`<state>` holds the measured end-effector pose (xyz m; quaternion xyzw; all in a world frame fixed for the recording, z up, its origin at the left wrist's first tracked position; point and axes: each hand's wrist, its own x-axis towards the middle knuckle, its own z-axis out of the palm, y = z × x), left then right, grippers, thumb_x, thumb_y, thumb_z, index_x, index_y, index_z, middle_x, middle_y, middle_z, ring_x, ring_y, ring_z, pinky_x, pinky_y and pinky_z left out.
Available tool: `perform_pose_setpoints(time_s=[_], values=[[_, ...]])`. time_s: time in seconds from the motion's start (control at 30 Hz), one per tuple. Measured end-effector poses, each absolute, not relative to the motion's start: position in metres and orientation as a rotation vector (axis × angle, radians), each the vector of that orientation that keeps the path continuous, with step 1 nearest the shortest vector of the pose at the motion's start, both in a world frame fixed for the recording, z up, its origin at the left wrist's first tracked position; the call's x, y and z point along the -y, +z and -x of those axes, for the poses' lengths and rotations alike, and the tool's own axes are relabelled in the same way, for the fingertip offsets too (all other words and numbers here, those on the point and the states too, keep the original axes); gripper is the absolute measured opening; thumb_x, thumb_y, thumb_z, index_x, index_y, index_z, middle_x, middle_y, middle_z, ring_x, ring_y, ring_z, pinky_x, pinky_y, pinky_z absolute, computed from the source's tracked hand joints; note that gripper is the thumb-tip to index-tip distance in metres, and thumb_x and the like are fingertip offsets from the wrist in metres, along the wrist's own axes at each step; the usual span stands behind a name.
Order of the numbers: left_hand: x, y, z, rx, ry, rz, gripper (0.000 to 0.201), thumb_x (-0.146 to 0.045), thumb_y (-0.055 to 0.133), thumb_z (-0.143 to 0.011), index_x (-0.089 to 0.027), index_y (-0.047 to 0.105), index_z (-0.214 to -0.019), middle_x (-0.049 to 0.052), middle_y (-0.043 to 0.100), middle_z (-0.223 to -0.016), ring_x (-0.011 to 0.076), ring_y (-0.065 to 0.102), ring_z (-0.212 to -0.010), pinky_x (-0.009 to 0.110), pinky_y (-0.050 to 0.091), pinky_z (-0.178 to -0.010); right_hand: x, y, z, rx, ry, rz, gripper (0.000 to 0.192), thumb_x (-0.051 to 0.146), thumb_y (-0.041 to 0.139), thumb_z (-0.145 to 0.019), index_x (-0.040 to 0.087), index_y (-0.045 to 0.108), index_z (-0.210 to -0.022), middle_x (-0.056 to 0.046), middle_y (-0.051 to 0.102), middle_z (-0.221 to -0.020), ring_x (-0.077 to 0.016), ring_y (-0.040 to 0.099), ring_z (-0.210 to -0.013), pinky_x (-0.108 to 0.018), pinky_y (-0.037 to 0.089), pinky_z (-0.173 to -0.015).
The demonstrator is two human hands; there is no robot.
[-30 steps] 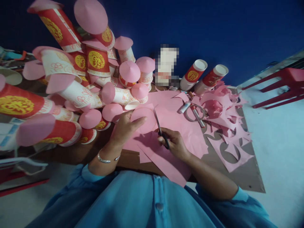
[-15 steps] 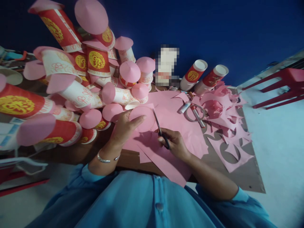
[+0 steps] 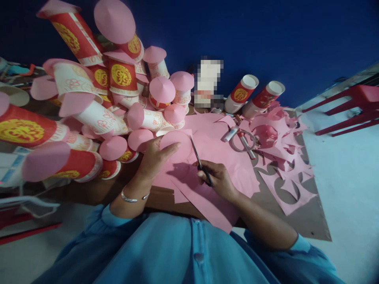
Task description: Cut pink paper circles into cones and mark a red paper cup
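Note:
My left hand [image 3: 156, 156] grips a piece of pink paper [image 3: 177, 145] with a rounded outline, thumb on top and the other fingers hidden beneath. In my right hand [image 3: 219, 177] is a pair of scissors [image 3: 197, 157] with dark handles. Their blades point up and to the left, with the tips at the right edge of the held paper. Under both hands lie large pink sheets [image 3: 213, 138] on the brown table [image 3: 318, 221].
Crowded on the left are several paper cups with pink cone tops [image 3: 121, 79]. Two stacks of red and white cups [image 3: 242, 92] stand at the back. On the right lie pink paper scraps [image 3: 278, 138], a ring [image 3: 233, 146] and markers [image 3: 248, 148]. A red stool [image 3: 355, 100] is beyond.
The held pink paper and my left hand have shifted very slightly to the left. My right hand and the scissors are almost where they were.

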<state>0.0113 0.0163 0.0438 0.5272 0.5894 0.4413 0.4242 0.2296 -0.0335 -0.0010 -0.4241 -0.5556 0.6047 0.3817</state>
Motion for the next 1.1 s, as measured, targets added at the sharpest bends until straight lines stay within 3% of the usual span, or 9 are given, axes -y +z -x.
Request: perform_pose_setpoints(time_s=[0.5,1.1], values=[[-0.017,0.032,-0.009,-1.473,1.218,-1.187,0.037,-0.048,0.087,-0.072,-0.016,0.076,-0.089,0.004,0.08,-0.088,0.0231,0.073,-0.085,0.032,0.061,-0.079,0.034,0.0,-0.229,1.357,1.574,1.069,0.052,0.063,0.08,-0.087,0.016,0.074,-0.106,0.005,0.058,-0.059,-0.0103,0.052,-0.051,-0.025,0.047,-0.052],[-0.017,0.033,-0.009,-1.495,1.281,-1.218,0.036,-0.048,0.086,-0.075,-0.016,0.076,-0.087,0.004,0.081,-0.087,0.0244,0.075,-0.087,0.032,0.061,-0.079,0.035,0.002,-0.229,1.332,1.588,1.069,0.051,0.062,0.082,-0.086,0.015,0.075,-0.105,0.005,0.057,-0.059,-0.0097,0.051,-0.051,-0.024,0.045,-0.052]])
